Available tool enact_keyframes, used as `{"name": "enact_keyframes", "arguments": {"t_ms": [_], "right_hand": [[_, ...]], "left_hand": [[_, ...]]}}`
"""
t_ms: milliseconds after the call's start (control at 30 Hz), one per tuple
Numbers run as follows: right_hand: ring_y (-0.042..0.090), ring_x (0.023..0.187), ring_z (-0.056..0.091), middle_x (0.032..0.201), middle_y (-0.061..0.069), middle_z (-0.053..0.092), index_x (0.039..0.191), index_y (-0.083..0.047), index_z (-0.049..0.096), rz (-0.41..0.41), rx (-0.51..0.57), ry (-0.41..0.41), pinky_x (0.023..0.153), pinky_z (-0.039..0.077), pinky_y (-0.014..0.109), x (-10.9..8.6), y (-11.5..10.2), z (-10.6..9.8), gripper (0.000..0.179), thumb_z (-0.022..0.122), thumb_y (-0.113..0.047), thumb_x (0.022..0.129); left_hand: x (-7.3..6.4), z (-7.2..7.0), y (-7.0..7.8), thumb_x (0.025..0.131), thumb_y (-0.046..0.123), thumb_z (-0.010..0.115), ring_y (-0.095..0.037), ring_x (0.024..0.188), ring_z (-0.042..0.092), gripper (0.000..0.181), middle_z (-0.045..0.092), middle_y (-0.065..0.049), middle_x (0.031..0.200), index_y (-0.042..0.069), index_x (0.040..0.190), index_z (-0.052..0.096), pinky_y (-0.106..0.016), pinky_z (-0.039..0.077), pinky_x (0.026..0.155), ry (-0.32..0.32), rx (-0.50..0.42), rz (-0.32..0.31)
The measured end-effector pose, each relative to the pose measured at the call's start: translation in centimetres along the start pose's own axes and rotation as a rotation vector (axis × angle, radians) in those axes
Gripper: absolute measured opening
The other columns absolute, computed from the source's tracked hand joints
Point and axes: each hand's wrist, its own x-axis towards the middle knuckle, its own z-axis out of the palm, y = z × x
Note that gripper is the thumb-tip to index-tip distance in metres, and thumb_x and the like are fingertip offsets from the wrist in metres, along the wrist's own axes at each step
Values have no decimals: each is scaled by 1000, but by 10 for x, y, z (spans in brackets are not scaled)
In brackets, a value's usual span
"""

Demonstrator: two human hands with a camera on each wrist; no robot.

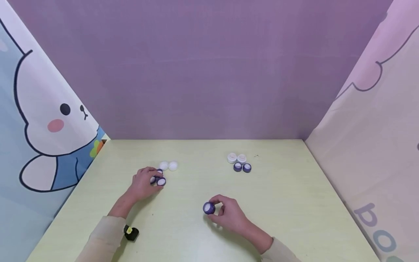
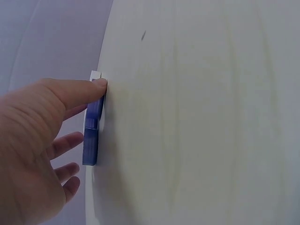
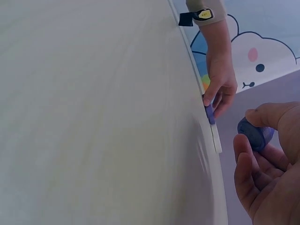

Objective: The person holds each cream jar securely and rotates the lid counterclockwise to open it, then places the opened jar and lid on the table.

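Note:
My left hand is over a small cluster of round purple lids with white faces. Its thumb lies against one purple lid, with the index finger on the cluster's far side. Two flat white discs lie just beyond these fingers. Nearer the front, my right hand pinches a small purple jar between thumb and fingers, its white round face toward the head camera. The right wrist view shows this purple jar held above the table, its other fingers loosely bent.
Two white round jars and two purple ones sit together farther back, right of centre. A small black block shows beside the left sleeve. A purple panel rises at the table's back edge, with printed cloths on both sides.

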Motion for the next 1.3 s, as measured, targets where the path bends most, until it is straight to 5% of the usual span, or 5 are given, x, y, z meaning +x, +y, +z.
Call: {"name": "enact_keyframes", "arguments": {"t_ms": [633,933,1133,1300], "right_hand": [[7,51,53,96,-2,65,108,-13,65,30,-48,20,44,46,23,-4,2,-9,35,81,-8,77],[7,50,52,89,0,65,107,-11,62,7,-48,40,43,45,23,-8,11,-19,37,79,0,76],[7,48,52,91,1,63,108,-13,59,47,-47,66,42,45,24,-9,13,-27,38,77,0,77],[10,51,53,109,4,64,115,-10,59,80,-75,113,44,46,25,-7,13,-33,41,77,-1,79]], "left_hand": [[-2,-2,8,79,19,81,-43,109,52,31,59,-14,121,13,108,70,-61,35,87,44,-126,53],[-9,-4,30,87,2,70,-34,105,59,20,62,-13,112,0,107,68,-53,48,89,-14,-381,138],[-14,-3,43,89,4,70,-25,91,61,19,67,-9,104,2,108,69,-36,53,75,-60,-398,226],[-14,-4,47,91,7,68,-23,100,63,18,69,-6,107,5,109,69,-31,53,77,-103,-397,204]]}}
